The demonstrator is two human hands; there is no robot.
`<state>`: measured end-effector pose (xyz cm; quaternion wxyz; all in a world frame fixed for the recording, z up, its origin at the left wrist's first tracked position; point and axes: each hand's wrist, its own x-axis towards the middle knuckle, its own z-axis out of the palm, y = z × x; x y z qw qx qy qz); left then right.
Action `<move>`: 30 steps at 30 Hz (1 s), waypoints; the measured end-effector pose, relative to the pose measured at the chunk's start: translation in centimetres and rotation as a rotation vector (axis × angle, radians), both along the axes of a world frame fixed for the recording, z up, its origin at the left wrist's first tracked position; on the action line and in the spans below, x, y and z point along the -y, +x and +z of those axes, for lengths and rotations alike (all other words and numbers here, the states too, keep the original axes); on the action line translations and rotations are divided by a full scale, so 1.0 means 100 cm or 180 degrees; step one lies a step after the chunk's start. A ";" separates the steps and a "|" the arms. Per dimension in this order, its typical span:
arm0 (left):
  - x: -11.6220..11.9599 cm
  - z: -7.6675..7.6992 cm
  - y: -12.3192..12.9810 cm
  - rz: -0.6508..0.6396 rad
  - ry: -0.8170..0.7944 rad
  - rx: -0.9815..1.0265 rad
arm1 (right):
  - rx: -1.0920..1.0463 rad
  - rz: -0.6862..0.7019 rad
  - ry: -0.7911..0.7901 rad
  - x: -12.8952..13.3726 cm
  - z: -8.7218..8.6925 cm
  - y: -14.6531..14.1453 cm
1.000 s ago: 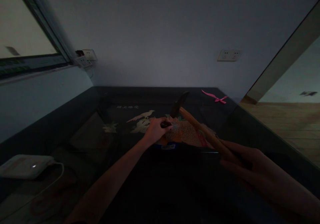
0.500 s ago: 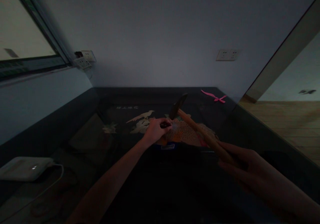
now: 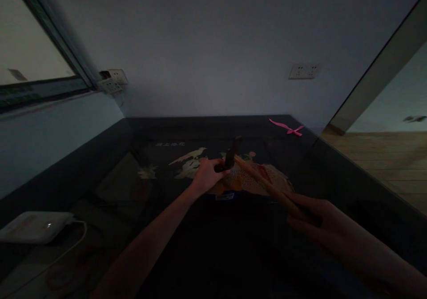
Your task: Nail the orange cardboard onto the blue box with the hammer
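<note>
My right hand (image 3: 310,216) grips the wooden handle of a hammer (image 3: 260,176). The dark hammer head is over the fingertips of my left hand (image 3: 207,174), at or very near the small dark object (image 3: 219,168) they pinch. What kind of thing that is stays too dim to tell, and in this view I cannot tell whether the head touches it. Under and beside my left hand lies a brownish-orange, speckled thing (image 3: 247,181) with a red patch. A blue piece with a pale label (image 3: 225,196) shows at its near edge.
The dark glossy table (image 3: 207,125) carries a bird-and-flower picture (image 3: 190,159). A pink ribbon (image 3: 288,129) lies at the back right. On the left sits a white device (image 3: 40,225) with a cable. Wall sockets (image 3: 304,71) and a window (image 3: 36,36) are beyond.
The hammer head has come down and a little left toward my left fingertips. My right hand has dropped slightly leftward with it. My left hand keeps its pinch in nearly the same place.
</note>
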<state>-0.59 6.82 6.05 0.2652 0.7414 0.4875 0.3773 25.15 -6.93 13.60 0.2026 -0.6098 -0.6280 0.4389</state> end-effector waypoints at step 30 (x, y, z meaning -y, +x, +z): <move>-0.001 -0.001 0.000 -0.0045 -0.0181 0.0201 | -0.0124 -0.0020 0.0217 0.002 0.002 -0.001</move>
